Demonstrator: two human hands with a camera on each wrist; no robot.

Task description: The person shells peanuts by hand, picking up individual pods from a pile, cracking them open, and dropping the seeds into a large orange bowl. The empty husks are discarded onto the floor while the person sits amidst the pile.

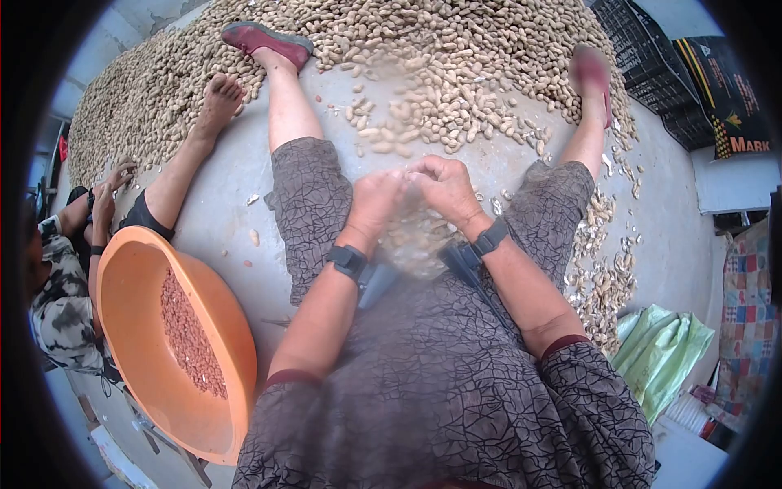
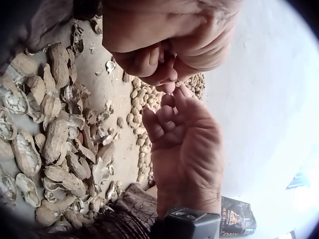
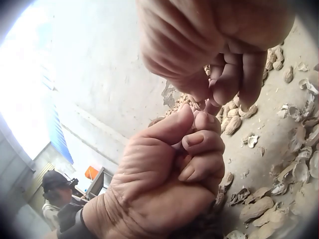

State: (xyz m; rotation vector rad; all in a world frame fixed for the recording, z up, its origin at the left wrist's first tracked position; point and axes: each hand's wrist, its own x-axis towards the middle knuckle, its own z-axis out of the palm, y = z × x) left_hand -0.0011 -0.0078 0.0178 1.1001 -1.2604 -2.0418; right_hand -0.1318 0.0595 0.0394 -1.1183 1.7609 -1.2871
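My left hand (image 1: 376, 204) and right hand (image 1: 446, 189) meet at the fingertips over the lap, between the spread legs. In the right wrist view both pinch a small peanut (image 3: 198, 105), mostly hidden by thumbs and fingers; I cannot tell whether its shell is split. The left fingers curl toward the palm, and a bit of reddish kernel (image 3: 185, 160) shows inside them. The right hand's other fingers bend loosely. Below the hands lies a blurred heap of empty peanut shells (image 1: 415, 240), seen closer as shells (image 2: 60, 144) in the left wrist view.
A big pile of unshelled peanuts (image 1: 456, 65) spreads ahead around my shoes. An orange basin (image 1: 232, 326) at the left holds red kernels (image 1: 187, 334). Another person (image 1: 69, 301) sits beyond it. More shells (image 1: 603, 277), a green sack (image 1: 661, 354) and black crates (image 1: 643, 65) are on the right.
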